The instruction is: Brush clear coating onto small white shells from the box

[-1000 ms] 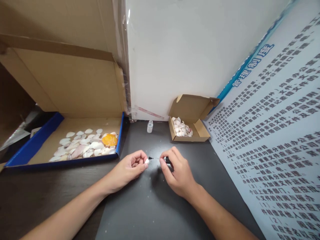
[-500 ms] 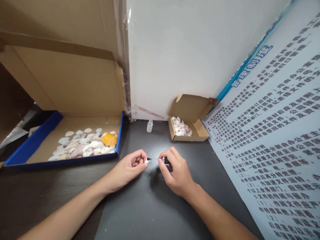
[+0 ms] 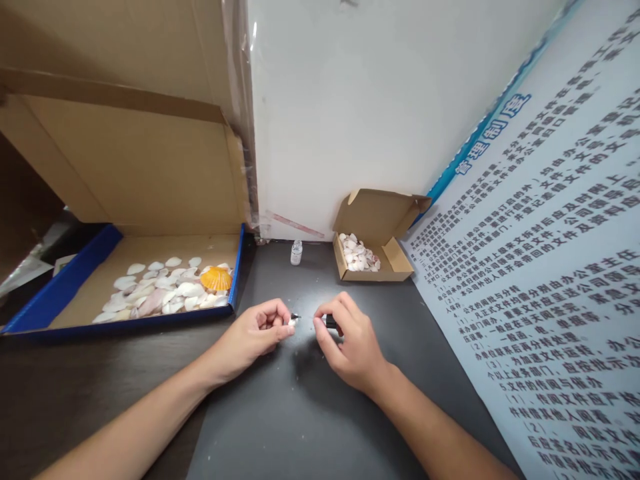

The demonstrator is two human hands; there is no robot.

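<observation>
I see left hand (image 3: 253, 333) pinching small white shell (image 3: 291, 323), right hand (image 3: 345, 343) at its 3 o'clock closed on black tool (image 3: 330, 322), tip touching shell, shell tray (image 3: 65, 293) at 10 o'clock on counter (image 3: 300, 413)

Matt brown cardboard boxes (image 3: 125, 167), a matt dark tabletop (image 3: 280, 413), and a smooth printed poster (image 3: 550, 267).

— Where's the cam?
— Single head-worn view, looking fwd and down across a dark desk (image 3: 300, 413), close over both hands.
— What frames it?
— White wall (image 3: 375, 100) straight ahead, printed poster (image 3: 550, 267) at right, big cardboard box (image 3: 125, 167) at left. No 2nd view.
</observation>
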